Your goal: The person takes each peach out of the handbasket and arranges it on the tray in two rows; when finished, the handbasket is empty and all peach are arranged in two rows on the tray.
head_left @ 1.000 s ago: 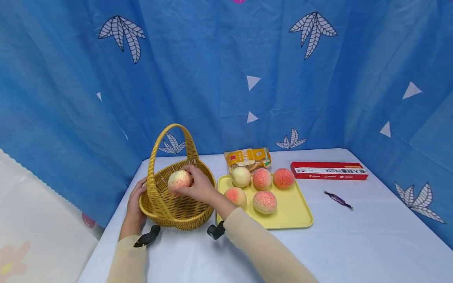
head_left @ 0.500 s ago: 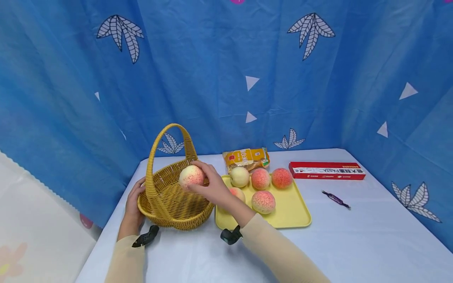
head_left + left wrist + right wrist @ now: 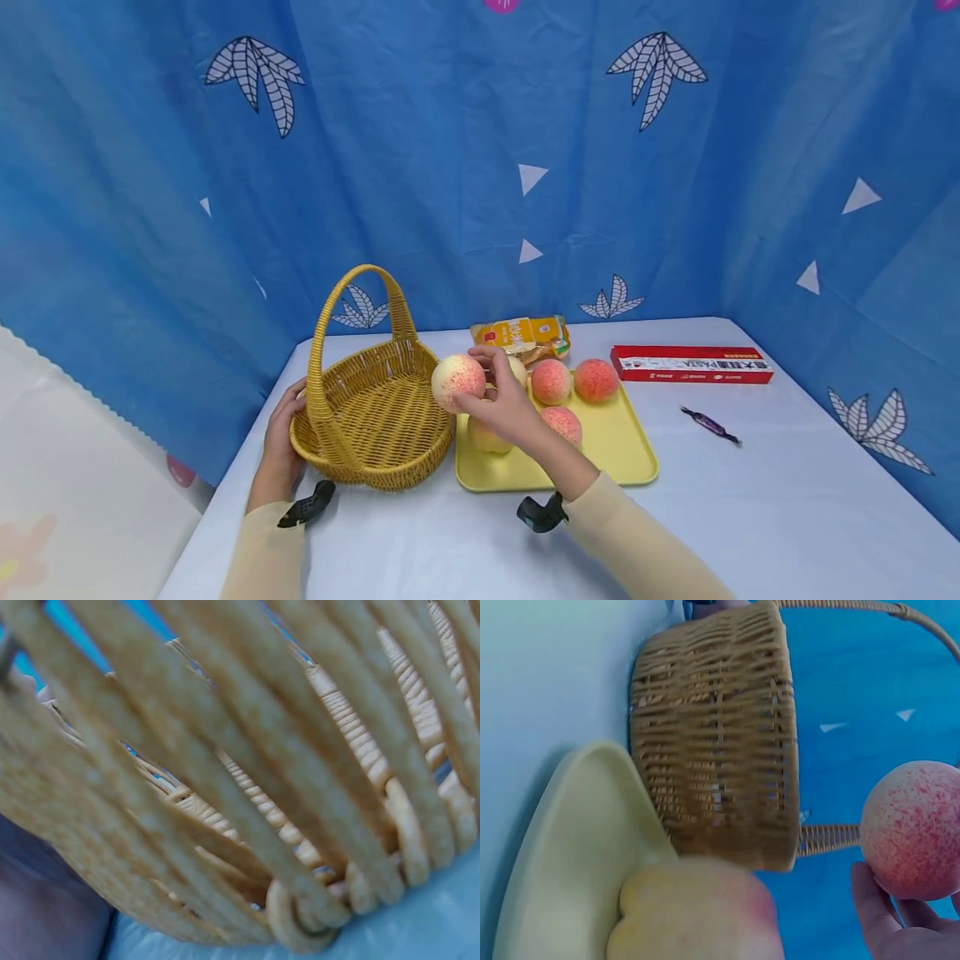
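Observation:
My right hand (image 3: pixel 512 410) holds a pale peach with pink speckles (image 3: pixel 456 382), pinched between thumb and fingers. It hovers over the left edge of a yellow tray (image 3: pixel 615 454), just outside the wicker basket (image 3: pixel 393 477). My left hand (image 3: pixel 282 427) grips the left rim of that basket, whose tall handle arches upward; no fruit shows inside it. On the tray lie a yellowish peach (image 3: pixel 697 919), pink peaches (image 3: pixel 597 381) and a pale one (image 3: pixel 517 370), partly hidden behind my right hand. Close to the left wrist view, the basket's woven wall (image 3: pixel 225 750) fills the picture.
Behind the tray lies an orange snack packet (image 3: pixel 525 335). A red pasta box (image 3: pixel 690 364) lies at the back right, with a purple wrapped candy (image 3: pixel 711 425) in front of it. Blue curtains (image 3: pixel 450 167) stand behind the white table (image 3: pixel 750 500).
My right hand has lifted the speckled peach out of the basket and carried it right, to above the tray's left edge. My left hand has stayed at the basket's rim.

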`<state>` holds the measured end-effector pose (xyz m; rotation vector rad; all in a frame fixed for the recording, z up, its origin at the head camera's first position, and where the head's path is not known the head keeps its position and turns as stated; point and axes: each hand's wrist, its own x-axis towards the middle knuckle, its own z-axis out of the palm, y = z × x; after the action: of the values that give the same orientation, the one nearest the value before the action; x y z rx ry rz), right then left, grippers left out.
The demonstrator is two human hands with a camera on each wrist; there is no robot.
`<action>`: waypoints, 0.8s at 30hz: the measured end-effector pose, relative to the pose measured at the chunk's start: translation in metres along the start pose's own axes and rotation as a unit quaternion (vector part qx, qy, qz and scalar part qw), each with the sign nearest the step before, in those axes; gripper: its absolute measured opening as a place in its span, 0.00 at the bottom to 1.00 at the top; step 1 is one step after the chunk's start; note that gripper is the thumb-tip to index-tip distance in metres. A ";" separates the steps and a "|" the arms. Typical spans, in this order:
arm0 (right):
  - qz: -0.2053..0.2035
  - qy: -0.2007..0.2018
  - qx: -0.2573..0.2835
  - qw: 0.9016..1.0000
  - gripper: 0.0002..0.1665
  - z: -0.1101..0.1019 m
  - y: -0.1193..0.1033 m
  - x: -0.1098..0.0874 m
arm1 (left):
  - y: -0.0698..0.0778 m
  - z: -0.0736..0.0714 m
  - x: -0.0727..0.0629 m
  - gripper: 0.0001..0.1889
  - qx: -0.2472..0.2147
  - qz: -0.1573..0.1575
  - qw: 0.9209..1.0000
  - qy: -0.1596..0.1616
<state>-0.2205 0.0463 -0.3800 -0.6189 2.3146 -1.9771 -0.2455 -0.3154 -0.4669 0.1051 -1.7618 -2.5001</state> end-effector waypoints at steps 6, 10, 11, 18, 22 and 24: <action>0.013 0.026 0.008 1.000 0.38 -0.021 0.006 -0.010 | 0.000 -0.001 0.000 0.18 -0.008 -0.002 1.000 0.001; 0.025 0.045 -0.014 0.999 0.38 -0.035 0.009 -0.016 | 0.000 0.000 0.000 0.18 -0.019 -0.002 1.000 -0.002; 0.030 0.050 -0.020 0.998 0.37 -0.038 0.010 -0.018 | 0.000 0.001 0.000 0.18 -0.023 -0.002 1.000 -0.002; 0.049 0.075 -0.053 0.995 0.37 -0.059 0.015 -0.028 | 0.001 0.002 -0.001 0.18 -0.021 0.000 1.000 -0.002; 0.055 0.088 -0.045 0.994 0.38 -0.070 0.019 -0.033 | 0.000 0.002 0.000 0.18 -0.020 0.005 1.000 -0.002; 0.062 0.097 -0.041 0.993 0.39 -0.076 0.020 -0.035 | -0.001 0.001 0.000 0.17 -0.021 0.008 1.000 -0.003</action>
<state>-0.2154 0.1307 -0.3929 -0.2899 2.4864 -1.9749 -0.2454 -0.3140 -0.4675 0.0817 -1.7052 -2.5273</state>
